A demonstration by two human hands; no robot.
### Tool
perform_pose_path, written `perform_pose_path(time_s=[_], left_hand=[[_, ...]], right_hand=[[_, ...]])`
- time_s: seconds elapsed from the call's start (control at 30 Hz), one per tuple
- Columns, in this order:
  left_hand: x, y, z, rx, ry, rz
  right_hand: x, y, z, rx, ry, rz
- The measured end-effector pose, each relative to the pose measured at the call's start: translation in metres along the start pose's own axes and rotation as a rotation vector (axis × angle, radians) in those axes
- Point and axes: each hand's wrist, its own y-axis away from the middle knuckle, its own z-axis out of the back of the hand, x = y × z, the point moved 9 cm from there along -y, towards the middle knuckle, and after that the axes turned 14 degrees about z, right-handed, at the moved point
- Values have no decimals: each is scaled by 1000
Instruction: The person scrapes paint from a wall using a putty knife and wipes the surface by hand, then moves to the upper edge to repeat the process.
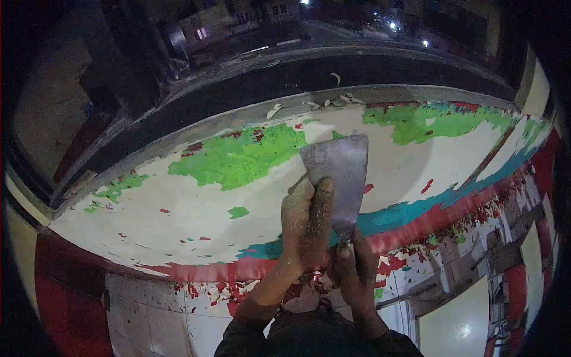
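Two hands — left hand (306, 223), right hand (355, 262) — grip one scraper (340, 178), its broad grey blade dusty against the flaking wall (178, 208).

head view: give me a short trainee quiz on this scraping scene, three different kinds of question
1. True or false: both hands grip the flat grey metal scraper.
2. Which paint colour lies in large patches on the cream ledge surface above the blade? A) green B) yellow C) black
3. Fill in: loose pale paint flakes lie along the ledge's far ____.

Key
1. True: the left hand presses on the blade and the right hand holds lower down.
2. A, the green paint patches.
3. edge
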Motion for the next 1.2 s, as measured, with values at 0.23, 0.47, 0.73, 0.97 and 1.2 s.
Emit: perform_pose_path(time_s=[0.23,0.47,0.73,0.97,1.2], left_hand=[[-3,-1,4,-19,-154,-117],[-1,0,4,-10,-93,-80],[1,1,6,-38,-142,-114],[1,-2,9,-78,-177,-180],[-5,-3,12,-88,-335,-187]], right_hand=[[-16,9,-5,6,-147,-204],[-10,10,-10,1,-196,-289],[-8,11,-9,-18,-137,-164],[-14,9,-11,-45,-153,-221],[-13,8,-13,-34,-50,-142]])
